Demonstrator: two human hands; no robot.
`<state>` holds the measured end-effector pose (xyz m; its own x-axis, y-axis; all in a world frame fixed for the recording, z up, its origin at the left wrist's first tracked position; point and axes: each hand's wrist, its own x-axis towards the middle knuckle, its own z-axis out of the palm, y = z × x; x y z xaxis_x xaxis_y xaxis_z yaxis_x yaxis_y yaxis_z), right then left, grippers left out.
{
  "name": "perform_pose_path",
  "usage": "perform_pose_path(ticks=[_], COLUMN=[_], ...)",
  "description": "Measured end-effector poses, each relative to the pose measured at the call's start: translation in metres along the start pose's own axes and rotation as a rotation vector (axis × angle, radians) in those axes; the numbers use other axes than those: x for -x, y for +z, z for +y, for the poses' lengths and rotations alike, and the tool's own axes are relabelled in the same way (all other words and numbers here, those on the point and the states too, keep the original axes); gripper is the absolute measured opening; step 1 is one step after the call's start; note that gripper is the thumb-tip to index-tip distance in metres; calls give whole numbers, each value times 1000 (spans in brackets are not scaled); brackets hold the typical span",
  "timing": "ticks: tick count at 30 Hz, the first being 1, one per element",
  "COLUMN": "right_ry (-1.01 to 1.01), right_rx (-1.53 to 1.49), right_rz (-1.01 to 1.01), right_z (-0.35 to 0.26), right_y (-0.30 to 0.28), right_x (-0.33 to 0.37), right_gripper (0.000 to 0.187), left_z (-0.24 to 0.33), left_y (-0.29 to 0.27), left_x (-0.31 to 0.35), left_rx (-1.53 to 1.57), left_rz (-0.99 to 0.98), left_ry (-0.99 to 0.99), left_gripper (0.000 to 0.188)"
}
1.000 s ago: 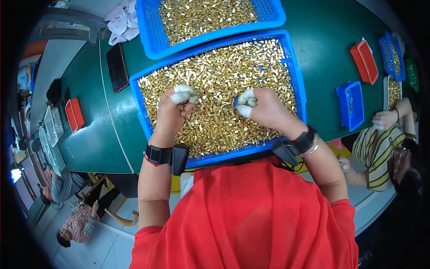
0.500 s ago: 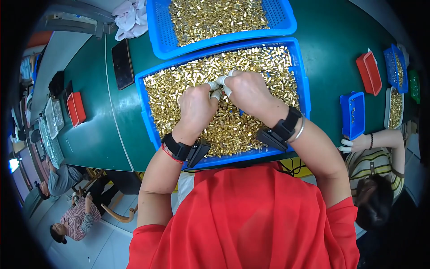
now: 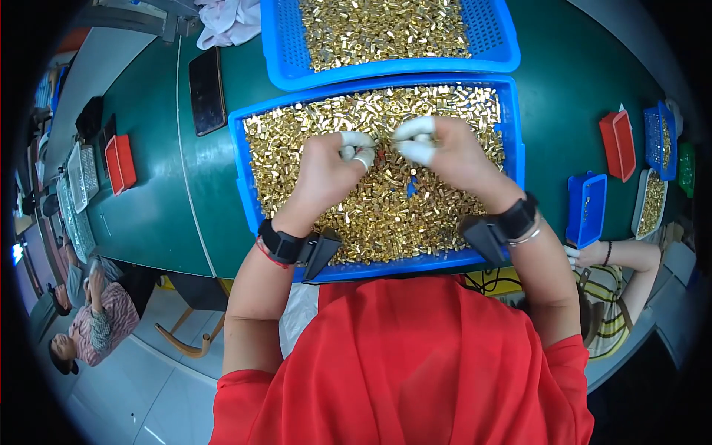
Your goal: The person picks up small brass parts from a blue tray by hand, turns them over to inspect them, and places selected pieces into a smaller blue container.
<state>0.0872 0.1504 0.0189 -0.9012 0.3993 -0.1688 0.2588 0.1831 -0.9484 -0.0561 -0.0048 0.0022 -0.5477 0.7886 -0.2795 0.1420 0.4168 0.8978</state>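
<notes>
A blue plastic tray (image 3: 236, 148) in front of me is filled with small gold-coloured metal pieces (image 3: 393, 219), short and tube-like. Above its middle hangs my left hand (image 3: 330, 163), its thumb and fingers in white finger cots and pinched together. Facing it a short gap away is my right hand (image 3: 449, 152), with the same white cots and its fingertips likewise closed. What either pinch holds is too small or hidden to make out. Between and below the hands, a bit of blue tray floor shows through the pieces.
Beyond the tray stands a blue perforated basket (image 3: 285, 37) of similar pieces. A dark phone (image 3: 207, 93) lies on the green table (image 3: 159, 222). Red trays (image 3: 120, 164) and a small blue tray (image 3: 586, 209) sit to the sides. A co-worker's hand (image 3: 589, 254) is at the right.
My hands were touching over the tray's middle and are now apart, the right one moved to the right. The view has shifted slightly.
</notes>
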Motion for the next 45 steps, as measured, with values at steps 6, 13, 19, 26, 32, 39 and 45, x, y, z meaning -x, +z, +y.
perform_pose_path(ticks=[6, 13, 19, 26, 32, 39, 45], right_ry=[398, 200, 78, 104, 49, 65, 18], right_rx=[-446, 99, 534, 560, 645, 640, 656], right_rz=[27, 181, 178, 115, 66, 89, 21], right_z=[13, 32, 24, 26, 22, 29, 28], right_y=[-37, -17, -1, 2, -1, -4, -6], right_x=[20, 27, 26, 21, 20, 25, 18], right_gripper=[17, 21, 23, 22, 20, 19, 18], left_z=[16, 9, 5, 18, 4, 12, 18], left_y=[15, 13, 16, 16, 18, 12, 31], left_x=[-8, -14, -6, -6, -11, -13, -9], left_rx=[-587, -634, -499, -652, -624, 93, -151], left_rz=[-13, -36, -43, -93, -58, -231, -249], left_ry=[154, 151, 139, 156, 261, -102, 27], left_gripper=[15, 16, 17, 17, 15, 16, 20])
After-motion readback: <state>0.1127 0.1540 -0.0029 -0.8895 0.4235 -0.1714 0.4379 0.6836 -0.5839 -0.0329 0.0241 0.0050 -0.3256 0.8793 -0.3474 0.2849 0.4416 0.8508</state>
